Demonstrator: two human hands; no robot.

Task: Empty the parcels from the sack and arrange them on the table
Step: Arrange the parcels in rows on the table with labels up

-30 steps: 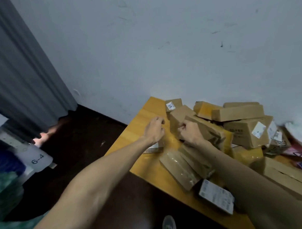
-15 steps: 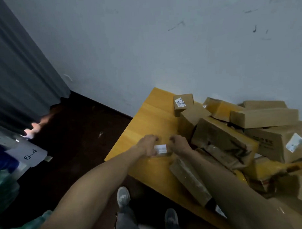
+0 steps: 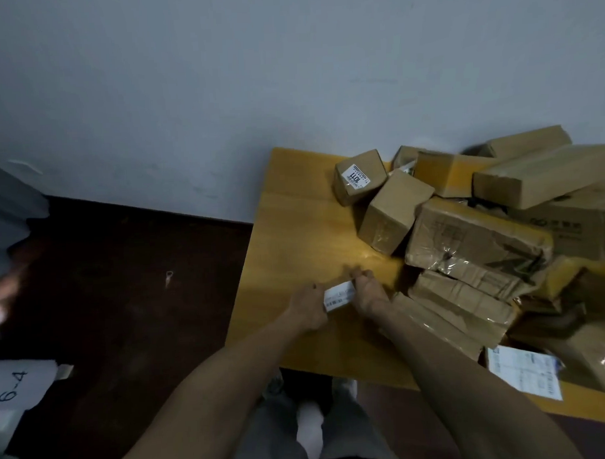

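Note:
A small parcel with a white label lies on the yellow wooden table near its front left part. My left hand grips its left end and my right hand holds its right end. Most of the parcel is hidden by my hands. To the right, several brown cardboard parcels lie in a loose heap against the wall. A small box with a white label stands at the heap's back left. The sack is not in view.
A flat parcel with a large white label lies near the table's front edge on the right. Dark floor spreads left of the table. A grey curtain hangs at far left, above a white item marked 6-4.
Both hands came back from the heap toward the table's front left, bringing the small labelled parcel down onto the table. The view tilted down and shifted.

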